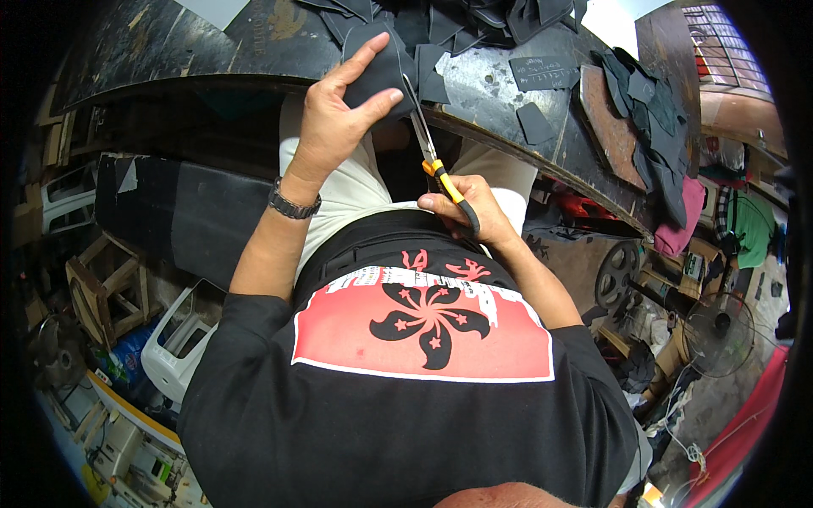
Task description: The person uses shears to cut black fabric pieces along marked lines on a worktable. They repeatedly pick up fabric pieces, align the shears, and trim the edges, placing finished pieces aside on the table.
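Note:
My left hand (pixel 332 123) holds a dark grey, leather-like cut piece (pixel 378 78) with a rounded edge, just off the near edge of the table. Thumb and forefinger press on its face, while the other fingers are hidden behind it. My right hand (pixel 476 210) grips a pair of scissors (pixel 434 157) by its yellow and black handles, down by my lap. The blades point up and away from me, and their tips meet the right edge of the piece. Whether they are cutting into it I cannot tell.
On the worn black table (pixel 203 52) lies a heap of dark pieces (pixel 474 24) at the far side. A dark card with white handwriting (pixel 542 74), one loose piece (pixel 533 124) and a brown board (pixel 605 127) are farther right. White stools (pixel 179 339) stand left, a fan (pixel 720 326) right.

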{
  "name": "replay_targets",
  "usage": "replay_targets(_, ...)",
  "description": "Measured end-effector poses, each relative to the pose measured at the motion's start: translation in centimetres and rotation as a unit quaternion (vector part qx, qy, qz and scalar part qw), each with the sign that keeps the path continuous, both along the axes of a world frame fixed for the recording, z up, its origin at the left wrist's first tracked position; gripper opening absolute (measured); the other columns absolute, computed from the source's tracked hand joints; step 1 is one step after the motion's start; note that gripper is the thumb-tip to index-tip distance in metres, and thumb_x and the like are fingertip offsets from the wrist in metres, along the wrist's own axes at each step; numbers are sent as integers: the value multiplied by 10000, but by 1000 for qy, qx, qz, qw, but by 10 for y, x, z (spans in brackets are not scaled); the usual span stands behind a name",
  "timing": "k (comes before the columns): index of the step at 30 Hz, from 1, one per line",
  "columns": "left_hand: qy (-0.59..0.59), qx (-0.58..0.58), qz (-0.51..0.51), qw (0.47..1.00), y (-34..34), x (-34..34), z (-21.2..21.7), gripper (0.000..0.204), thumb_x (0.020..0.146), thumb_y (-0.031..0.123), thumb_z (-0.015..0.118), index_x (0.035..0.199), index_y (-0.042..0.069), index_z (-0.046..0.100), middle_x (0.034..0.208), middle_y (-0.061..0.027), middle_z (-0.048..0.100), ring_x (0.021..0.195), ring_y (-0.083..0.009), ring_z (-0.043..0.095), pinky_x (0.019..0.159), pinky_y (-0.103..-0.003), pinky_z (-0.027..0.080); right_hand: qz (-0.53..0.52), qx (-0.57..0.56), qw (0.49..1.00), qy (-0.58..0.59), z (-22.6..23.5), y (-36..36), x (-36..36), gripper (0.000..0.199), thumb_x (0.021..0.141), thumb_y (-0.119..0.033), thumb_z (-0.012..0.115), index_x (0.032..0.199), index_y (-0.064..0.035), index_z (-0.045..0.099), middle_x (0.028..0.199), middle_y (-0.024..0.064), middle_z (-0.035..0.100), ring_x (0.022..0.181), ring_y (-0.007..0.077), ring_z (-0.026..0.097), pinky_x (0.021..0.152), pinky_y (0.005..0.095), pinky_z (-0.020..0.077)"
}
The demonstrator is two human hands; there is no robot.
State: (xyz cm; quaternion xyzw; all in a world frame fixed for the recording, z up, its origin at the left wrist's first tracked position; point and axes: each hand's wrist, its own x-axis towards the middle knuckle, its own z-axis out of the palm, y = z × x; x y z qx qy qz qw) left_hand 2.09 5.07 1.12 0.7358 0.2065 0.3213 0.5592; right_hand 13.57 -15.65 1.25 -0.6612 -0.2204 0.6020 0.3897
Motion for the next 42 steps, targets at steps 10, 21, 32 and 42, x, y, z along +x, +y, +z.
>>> replay_targets(10, -31, -34, -69, 997, -2, 2, 4, 693, 805, -8, 732, 1435, 93, 462, 1407, -114, 500, 1172, -192, 580, 1022, -286, 463, 3, 78, 995, 67, -8, 12, 13, 377, 863, -391, 683, 765, -42, 578, 625, 35, 553, 496, 101, 527, 454, 218, 391)
replay_targets(21, -37, -24, -48, 998, -3, 3, 2, 721, 810, 12, 737, 1455, 113, 433, 1419, -130, 492, 1174, -200, 587, 984, -317, 499, -39, 42, 998, 26, -9, 9, 1, 345, 821, -351, 786, 756, -43, 643, 545, -39, 504, 426, 49, 449, 394, 218, 344)
replay_targets(32, -78, -62, -11, 995, -4, 7, 0, 651, 799, -28, 729, 1400, 41, 489, 1327, -97, 543, 1149, -144, 556, 978, -260, 463, -25, 24, 999, 42, -2, 13, 4, 348, 819, -340, 785, 743, -37, 631, 539, -2, 527, 423, 73, 484, 397, 221, 367)
replay_targets(42, -41, -10, -37, 998, -12, 5, 3, 673, 821, -8, 721, 1433, 64, 451, 1433, -117, 471, 1228, -191, 534, 1030, -309, 457, -26, 77, 996, 30, -9, 16, 9, 290, 875, -287, 712, 806, -33, 591, 537, 0, 499, 413, 81, 446, 397, 228, 349)
